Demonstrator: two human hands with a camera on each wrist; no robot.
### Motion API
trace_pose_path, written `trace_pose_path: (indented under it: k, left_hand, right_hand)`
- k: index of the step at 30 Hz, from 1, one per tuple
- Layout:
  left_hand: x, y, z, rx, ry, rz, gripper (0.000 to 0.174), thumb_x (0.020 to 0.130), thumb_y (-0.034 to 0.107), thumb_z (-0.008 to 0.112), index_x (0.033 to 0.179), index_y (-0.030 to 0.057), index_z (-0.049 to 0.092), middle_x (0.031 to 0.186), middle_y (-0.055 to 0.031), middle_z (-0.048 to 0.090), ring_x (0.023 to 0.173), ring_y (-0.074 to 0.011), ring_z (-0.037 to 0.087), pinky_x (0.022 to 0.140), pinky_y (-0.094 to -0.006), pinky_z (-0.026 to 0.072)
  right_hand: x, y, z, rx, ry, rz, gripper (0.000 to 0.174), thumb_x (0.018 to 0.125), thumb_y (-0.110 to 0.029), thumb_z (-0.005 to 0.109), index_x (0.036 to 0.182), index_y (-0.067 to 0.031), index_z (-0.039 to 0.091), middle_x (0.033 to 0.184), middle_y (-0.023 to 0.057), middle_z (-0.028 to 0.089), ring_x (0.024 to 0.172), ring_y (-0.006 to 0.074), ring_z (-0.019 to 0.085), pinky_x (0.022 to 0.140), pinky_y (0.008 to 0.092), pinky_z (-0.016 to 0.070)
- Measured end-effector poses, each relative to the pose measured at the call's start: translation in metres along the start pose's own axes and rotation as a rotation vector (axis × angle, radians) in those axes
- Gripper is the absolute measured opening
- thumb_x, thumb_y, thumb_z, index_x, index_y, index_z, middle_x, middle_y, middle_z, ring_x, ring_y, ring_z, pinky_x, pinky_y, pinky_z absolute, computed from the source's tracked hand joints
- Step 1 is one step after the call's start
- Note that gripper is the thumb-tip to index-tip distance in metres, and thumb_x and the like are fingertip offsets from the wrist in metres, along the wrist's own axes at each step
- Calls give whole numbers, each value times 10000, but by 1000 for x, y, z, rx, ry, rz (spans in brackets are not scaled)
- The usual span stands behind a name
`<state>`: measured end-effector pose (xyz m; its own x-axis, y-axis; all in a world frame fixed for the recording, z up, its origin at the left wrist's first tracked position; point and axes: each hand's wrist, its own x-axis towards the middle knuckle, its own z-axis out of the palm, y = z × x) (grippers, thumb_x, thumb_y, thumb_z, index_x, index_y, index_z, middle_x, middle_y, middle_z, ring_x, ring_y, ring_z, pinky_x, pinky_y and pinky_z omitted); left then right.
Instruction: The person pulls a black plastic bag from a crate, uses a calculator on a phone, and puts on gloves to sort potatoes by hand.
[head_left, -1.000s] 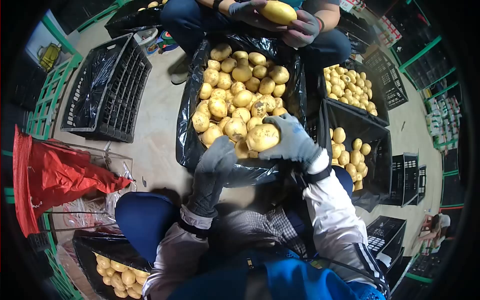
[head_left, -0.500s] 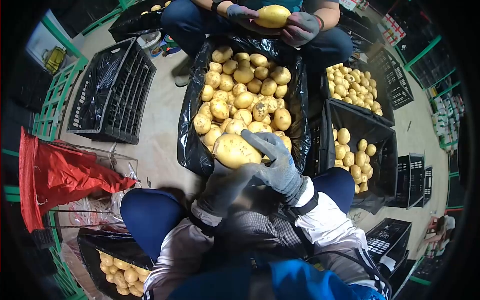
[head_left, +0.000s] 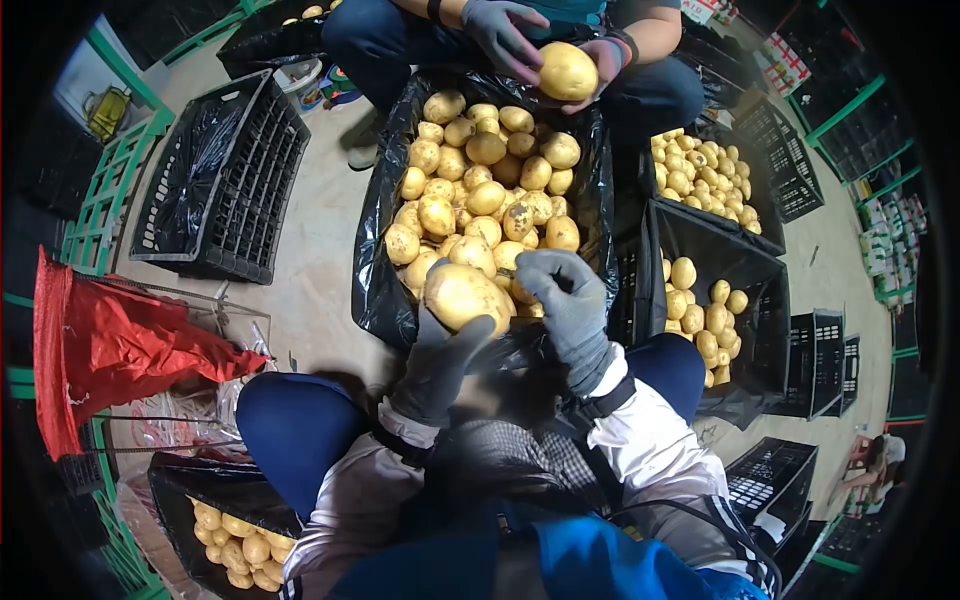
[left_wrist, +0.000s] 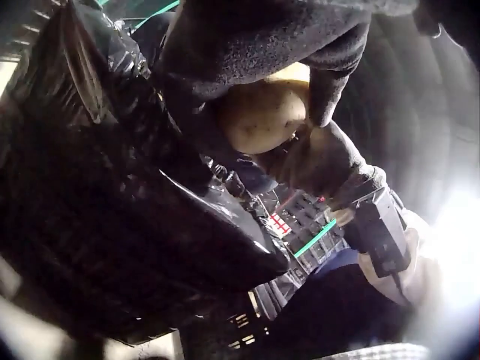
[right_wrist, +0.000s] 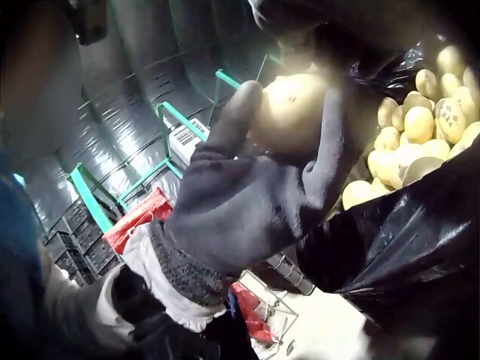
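My gloved left hand (head_left: 436, 365) holds a large yellow potato (head_left: 465, 297), thumb on its near side and fingers round the far side. In the right wrist view this potato (right_wrist: 289, 109) sits between the left thumb and fingers, palm beneath it. My gloved right hand (head_left: 572, 315) is raised just right of the potato, apart from it, its fingers loosely bent with nothing seen in them. Both hands are over the near edge of a crate (head_left: 365, 290) lined with black plastic. Many potatoes (head_left: 485, 198) fill this crate, some with dark blotches.
Across the crate sits another person whose gloved hands (head_left: 510, 35) hold a potato (head_left: 568, 72). Crates of potatoes stand to the right (head_left: 770, 290) and at lower left (head_left: 175, 500). A lined crate (head_left: 220, 180) and a red sheet (head_left: 130, 350) are on the left.
The right hand gripped a potato over the crate, brought it to the left hand, then let go and drew back right. The left hand now holds the potato. The other person's potato has turned and lowered.
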<state>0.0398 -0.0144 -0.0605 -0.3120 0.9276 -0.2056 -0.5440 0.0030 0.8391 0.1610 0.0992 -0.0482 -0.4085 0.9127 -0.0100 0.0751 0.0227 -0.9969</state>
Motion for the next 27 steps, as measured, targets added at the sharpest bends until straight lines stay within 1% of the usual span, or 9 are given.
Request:
trace_pose_path:
  k: [4, 5, 8, 12, 17, 18, 21, 24, 27]
  left_hand:
    - [9, -17, -2, 451, 61, 354, 743, 704, 114, 741, 1301, -17, 319, 1170, -124, 501, 1063, -221, 522, 905, -328, 448]
    - [10, -22, -3, 452, 61, 353, 743, 704, 114, 741, 1301, -17, 319, 1170, -124, 501, 1063, -221, 522, 905, -328, 448]
    - [7, -25, -2, 781, 65, 529, 788, 677, 176, 775, 1286, -31, 321, 1185, -174, 485, 1101, -258, 506, 927, -349, 432]
    - [6, -24, -4, 740, 44, 522, 793, 674, 153, 768, 1296, -39, 314, 1192, -177, 482, 1119, -258, 495, 942, -349, 420]
    - [3, -23, -5, 551, -79, 294, 800, 709, 31, 705, 1361, -29, 245, 1266, -146, 438, 1155, -221, 455, 954, -326, 411]
    - [4, -23, -4, 551, -80, 294, 800, 709, 31, 705, 1361, -29, 245, 1266, -146, 438, 1155, -221, 455, 954, -326, 411]
    - [4, -23, -4, 638, -90, 354, 811, 696, 11, 697, 1366, -31, 241, 1266, -142, 438, 1148, -213, 456, 959, -327, 404]
    - [5, -21, -4, 530, -76, 268, 824, 675, 49, 726, 1356, -29, 269, 1269, -159, 442, 1148, -240, 466, 970, -345, 395]
    - [5, -20, -7, 972, -39, 566, 811, 656, 172, 755, 1303, -55, 320, 1200, -227, 478, 1103, -351, 491, 938, -406, 410]
  right_hand:
    - [-5, -23, 2, 49, -278, -66, 461, 729, -132, 693, 1164, -26, 581, 1156, 136, 559, 1109, 214, 511, 946, 310, 408]
    - [-4, -22, 1, -97, -398, -255, 520, 723, -128, 701, 1208, -26, 544, 1189, 144, 541, 1127, 239, 497, 965, 329, 396]
    - [-8, -15, 6, -243, -472, -407, 475, 728, -126, 697, 1170, -15, 563, 1193, 156, 539, 1132, 262, 500, 973, 349, 395]
    - [-7, -14, 7, -113, -456, -310, 405, 729, -126, 696, 1107, -13, 602, 1157, 151, 563, 1104, 264, 523, 951, 348, 417]
    - [4, 0, -3, -277, -440, -702, 218, 756, -86, 677, 958, -6, 669, 983, 116, 653, 978, 199, 598, 863, 309, 468]
    - [3, -2, -3, -277, -438, -702, 218, 756, -86, 677, 958, -6, 669, 983, 116, 653, 978, 199, 598, 863, 309, 468]
    - [3, -19, -5, 184, -22, 174, 216, 806, -106, 615, 966, 34, 654, 966, 91, 661, 942, 144, 592, 843, 275, 464]
    - [19, 1, -21, -97, -171, -136, 392, 769, -165, 656, 1119, 2, 593, 1081, 122, 616, 1047, 215, 563, 898, 296, 446]
    - [8, -25, -8, -213, -517, -182, 470, 768, -211, 677, 1170, -2, 555, 1189, 164, 548, 1131, 252, 512, 954, 327, 411]
